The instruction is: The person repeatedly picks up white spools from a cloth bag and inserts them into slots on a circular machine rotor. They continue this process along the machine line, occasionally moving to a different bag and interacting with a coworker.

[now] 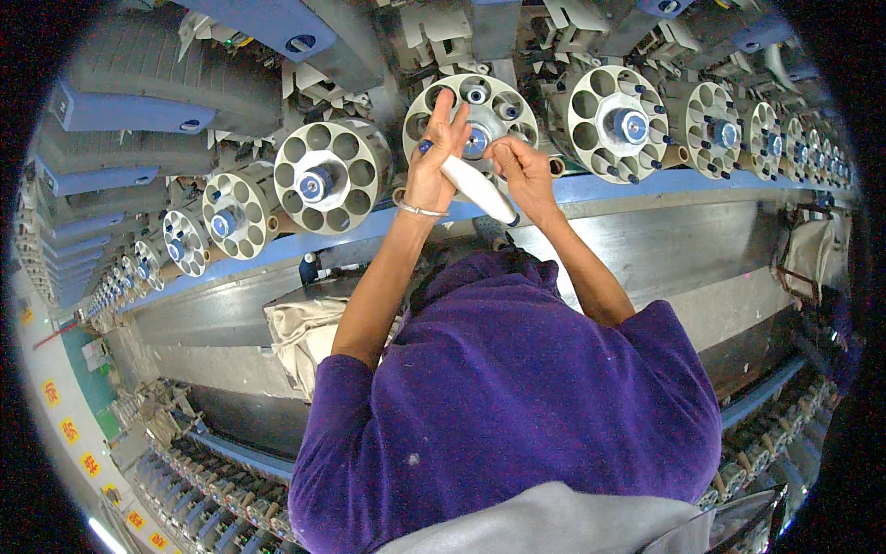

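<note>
My left hand (432,168) holds a spindle-shaped yarn bobbin (476,190) wound with white yarn. The bobbin slants down to the right, its dark blue tips showing at both ends, while several fingers of that hand stretch upward. Close by on the right, my right hand (526,177) has its fingers bent into a pinch. Any thread between them is too fine to make out. Both hands are in front of a round, cream magazine wheel (493,118) with a blue hub. At least two of its pockets hold bobbins (476,94); my left hand covers part of it.
Similar wheels (314,186) line the machine on both sides; the right-hand wheel (613,138) holds several dark-tipped tubes. Below them runs a blue rail (604,189). A beige cloth sack (305,332) is at left, and another cloth bag (808,249) hangs on a frame at far right.
</note>
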{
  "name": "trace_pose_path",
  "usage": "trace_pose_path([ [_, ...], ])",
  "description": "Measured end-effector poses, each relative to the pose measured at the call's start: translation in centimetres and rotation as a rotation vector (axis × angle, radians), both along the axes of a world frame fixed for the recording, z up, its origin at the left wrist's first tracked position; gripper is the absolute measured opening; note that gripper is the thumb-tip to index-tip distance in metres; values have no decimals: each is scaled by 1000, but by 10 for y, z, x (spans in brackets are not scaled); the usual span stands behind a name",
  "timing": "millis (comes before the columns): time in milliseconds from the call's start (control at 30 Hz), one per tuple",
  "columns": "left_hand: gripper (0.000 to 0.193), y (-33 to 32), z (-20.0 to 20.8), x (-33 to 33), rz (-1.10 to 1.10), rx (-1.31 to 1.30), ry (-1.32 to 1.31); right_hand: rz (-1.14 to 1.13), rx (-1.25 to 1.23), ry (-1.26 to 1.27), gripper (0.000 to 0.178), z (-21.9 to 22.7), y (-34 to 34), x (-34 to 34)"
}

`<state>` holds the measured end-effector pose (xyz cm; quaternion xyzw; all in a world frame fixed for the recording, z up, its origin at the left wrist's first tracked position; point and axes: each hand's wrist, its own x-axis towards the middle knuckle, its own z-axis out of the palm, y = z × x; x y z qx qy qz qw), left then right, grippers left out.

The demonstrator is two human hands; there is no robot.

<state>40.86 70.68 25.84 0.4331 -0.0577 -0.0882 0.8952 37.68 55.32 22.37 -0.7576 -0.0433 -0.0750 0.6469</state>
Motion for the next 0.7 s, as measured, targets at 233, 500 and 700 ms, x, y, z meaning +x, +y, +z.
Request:
trace_pose_path([
  [233,27,-29,-3,-23,68,638,-372,293,-751,122,19,11,16,-66],
  [500,23,-27,-41,-33,-245,775,-525,112,-439,-256,12,41,-5,-76],
  [700,11,-28,-49,-52,-211,778,-373,-16,-347,-447,6,61,-36,-47],
])
